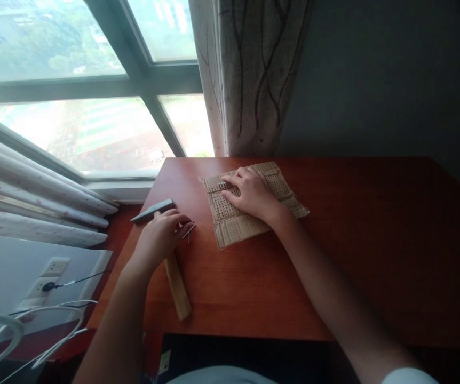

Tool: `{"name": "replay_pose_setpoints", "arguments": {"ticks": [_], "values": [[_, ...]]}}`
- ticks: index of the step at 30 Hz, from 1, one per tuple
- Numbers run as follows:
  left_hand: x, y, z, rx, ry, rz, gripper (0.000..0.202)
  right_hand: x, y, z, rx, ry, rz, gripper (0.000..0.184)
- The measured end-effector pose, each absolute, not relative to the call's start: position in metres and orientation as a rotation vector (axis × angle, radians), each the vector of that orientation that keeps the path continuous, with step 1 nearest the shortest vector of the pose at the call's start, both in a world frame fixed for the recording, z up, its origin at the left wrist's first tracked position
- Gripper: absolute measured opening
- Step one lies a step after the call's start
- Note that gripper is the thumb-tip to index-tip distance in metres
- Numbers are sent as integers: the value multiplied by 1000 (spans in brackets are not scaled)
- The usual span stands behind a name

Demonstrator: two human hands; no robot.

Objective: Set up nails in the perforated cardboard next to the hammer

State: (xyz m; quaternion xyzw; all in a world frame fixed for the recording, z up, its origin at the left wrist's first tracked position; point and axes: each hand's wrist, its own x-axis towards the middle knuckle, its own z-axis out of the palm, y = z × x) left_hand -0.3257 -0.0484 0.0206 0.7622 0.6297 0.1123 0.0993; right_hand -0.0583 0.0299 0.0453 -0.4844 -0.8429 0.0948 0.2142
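Note:
On the wooden table lies a sheet of brown corrugated cardboard (230, 226), punched with rows of small holes. My right hand (252, 193) rests on it, fingers spread, thumb and index finger apart. Several short metal nails (222, 185) show at the cardboard's left part, between that thumb and finger. To the left, my left hand (161, 232) has thumb and index finger pinched on a few thin nails (190, 230) that stick out from the fingertips. Beneath this hand lies a hammer (177, 288) with a wooden handle and grey metal head; the hand hides its middle.
The reddish-brown table (358, 240) reaches far to the right. A window (94, 122) and a patterned curtain (254, 69) stand behind it. At lower left, white cables (60, 314) hang near a wall socket (56, 266) with a black plug.

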Motion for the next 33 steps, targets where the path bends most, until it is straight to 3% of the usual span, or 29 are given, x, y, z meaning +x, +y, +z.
{"name": "replay_pose_setpoints", "arguments": {"ticks": [9, 33], "values": [[-320, -47, 19, 2217, 2090, 445, 23, -59, 30, 44, -1340, -2326, 265, 40], [-275, -14, 48, 2145, 1784, 1014, 18, -59, 31, 44, -1344, -2330, 262, 41]]}}
